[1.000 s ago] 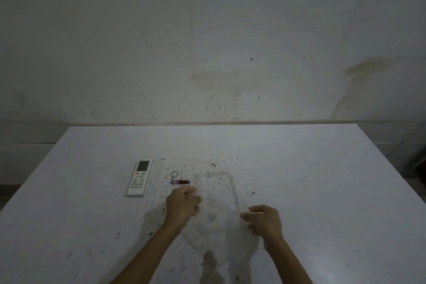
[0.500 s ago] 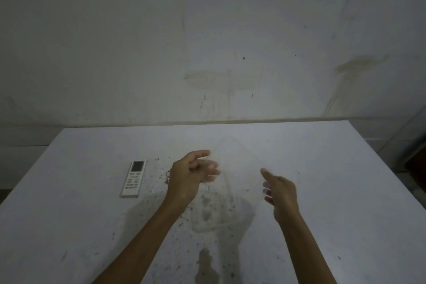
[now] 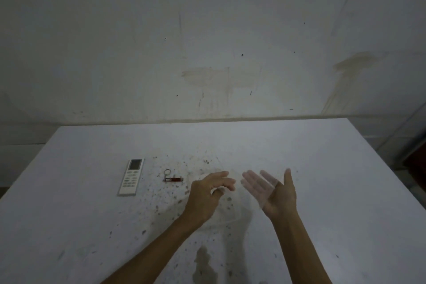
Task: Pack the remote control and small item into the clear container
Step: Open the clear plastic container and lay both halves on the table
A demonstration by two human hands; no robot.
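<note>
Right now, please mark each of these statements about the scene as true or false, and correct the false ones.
1. The remote control lies flat on the table. True.
2. The small red item is held in the left hand. False: it lies on the table, between the remote control and that hand.
3. The remote control is already inside the clear container. False: it lies on the bare table, left of both hands.
4. The fingers of the right hand show through the clear container. True.
5. The small red item has a metal ring at one end. True.
</note>
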